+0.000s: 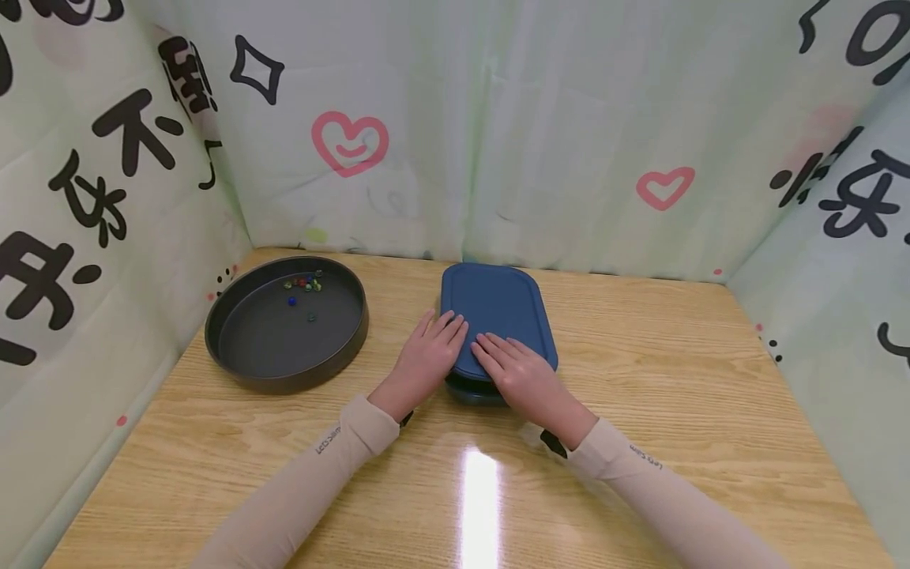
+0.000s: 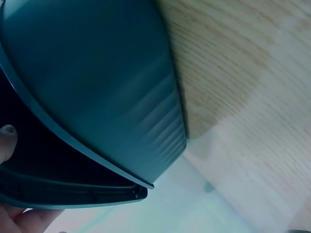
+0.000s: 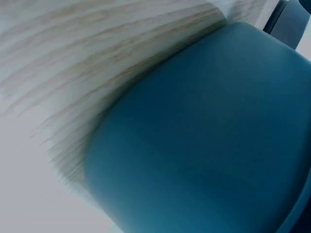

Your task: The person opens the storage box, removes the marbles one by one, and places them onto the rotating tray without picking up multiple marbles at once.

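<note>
At the wood-grain table's (image 1: 661, 356) twelve o'clock, the blue rectangular lid (image 1: 498, 300), probably light, stiff and best taken by its rim, is covering its container (image 1: 476, 391), the left hand (image 1: 424, 354) pinching around eight o'clock, the right hand (image 1: 529, 379) resting at five, its thumb and grip hiding from me.

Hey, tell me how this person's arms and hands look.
Long, pale beige sleeves cover the arms, each with small dark lettering toward the cuff. Something black shows near each wrist. The left hand and right hand wear no gloves.
</note>
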A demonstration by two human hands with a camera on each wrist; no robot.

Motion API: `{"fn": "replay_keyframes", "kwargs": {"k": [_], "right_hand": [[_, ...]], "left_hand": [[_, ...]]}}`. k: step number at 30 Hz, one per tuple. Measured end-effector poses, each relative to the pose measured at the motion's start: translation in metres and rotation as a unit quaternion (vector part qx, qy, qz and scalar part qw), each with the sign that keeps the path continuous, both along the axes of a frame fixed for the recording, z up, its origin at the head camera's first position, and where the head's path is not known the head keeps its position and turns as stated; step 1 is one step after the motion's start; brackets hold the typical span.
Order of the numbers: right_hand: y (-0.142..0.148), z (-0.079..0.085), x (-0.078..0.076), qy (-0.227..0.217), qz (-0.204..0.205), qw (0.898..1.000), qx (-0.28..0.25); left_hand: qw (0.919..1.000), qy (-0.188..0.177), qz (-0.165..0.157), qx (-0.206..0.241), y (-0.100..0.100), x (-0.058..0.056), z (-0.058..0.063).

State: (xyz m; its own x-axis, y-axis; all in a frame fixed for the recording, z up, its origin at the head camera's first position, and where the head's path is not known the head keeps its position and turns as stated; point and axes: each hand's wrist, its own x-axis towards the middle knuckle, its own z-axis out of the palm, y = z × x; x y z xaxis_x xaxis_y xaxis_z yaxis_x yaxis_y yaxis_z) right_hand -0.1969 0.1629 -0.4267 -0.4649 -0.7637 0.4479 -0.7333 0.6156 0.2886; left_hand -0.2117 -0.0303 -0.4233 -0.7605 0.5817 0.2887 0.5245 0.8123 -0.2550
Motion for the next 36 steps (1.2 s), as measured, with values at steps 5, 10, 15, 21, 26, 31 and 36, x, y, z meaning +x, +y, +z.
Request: {"fn": "replay_keyframes", "kwargs": {"k": [5,10,15,21,26,31,36], "right_hand": [[0.002,-0.003,0.001,0.017,-0.002,1.0,-0.006],[0.005,-0.005,0.0,0.042,0.01,0.998,-0.038],[0.011,-0.005,-0.004,0.068,0.021,0.995,-0.075],[0.02,0.001,-0.009,0.081,0.024,0.989,-0.12],[0.029,0.005,-0.012,0.083,0.024,0.985,-0.148],[0.037,0.008,-0.013,0.076,0.021,0.982,-0.174],[0.042,0.014,-0.013,0.073,0.028,0.976,-0.205]], "left_hand": [[0.9994,0.011,0.01,0.032,0.0,0.001,0.002],[0.9925,-0.002,0.039,0.116,-0.005,-0.001,-0.002],[0.9763,-0.075,0.08,0.187,-0.009,-0.003,-0.008],[0.9693,-0.137,0.101,0.178,-0.013,-0.005,-0.013],[0.9661,-0.169,0.111,0.161,-0.013,-0.006,-0.016],[0.9644,-0.204,0.111,0.127,-0.011,-0.008,-0.02],[0.9599,-0.224,0.107,0.13,-0.011,-0.011,-0.022]]}}
